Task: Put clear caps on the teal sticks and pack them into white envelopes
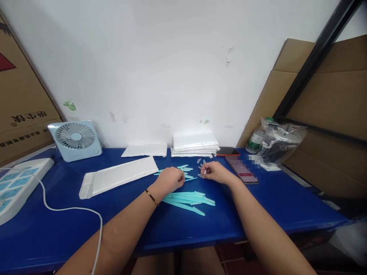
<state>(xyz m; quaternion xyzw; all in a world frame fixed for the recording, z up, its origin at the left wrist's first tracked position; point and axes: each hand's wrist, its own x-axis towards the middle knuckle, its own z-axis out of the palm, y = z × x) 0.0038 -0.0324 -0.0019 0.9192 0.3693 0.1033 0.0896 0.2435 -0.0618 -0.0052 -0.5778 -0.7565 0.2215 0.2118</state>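
My left hand (pixel 171 180) is closed, and a turquoise eyebrow razor (pixel 191 179) sticks out to the right from its fingers. The fingers hide the razor's handle. My right hand (pixel 215 172) pinches a small whitish, clear blade cap (pixel 204 172) between thumb and fingertips. Several more clear caps (pixel 199 160) lie on the table just beyond it. Closer to me, below my left hand, a loose bundle of turquoise eyebrow razors (pixel 189 199) points right. Behind that hand lie other turquoise razors (pixel 185 168), partly covered by it.
A white padded envelope (pixel 120 176) lies left on the blue table (pixel 206 233). At the wall are a stack of white envelopes (pixel 195 143) and another envelope (pixel 145 149). Phone (pixel 242 170), bottle (pixel 255 141) and plastic bag (pixel 282 141) stand right; fan (pixel 77 139) and power strip (pixel 20 183) left.
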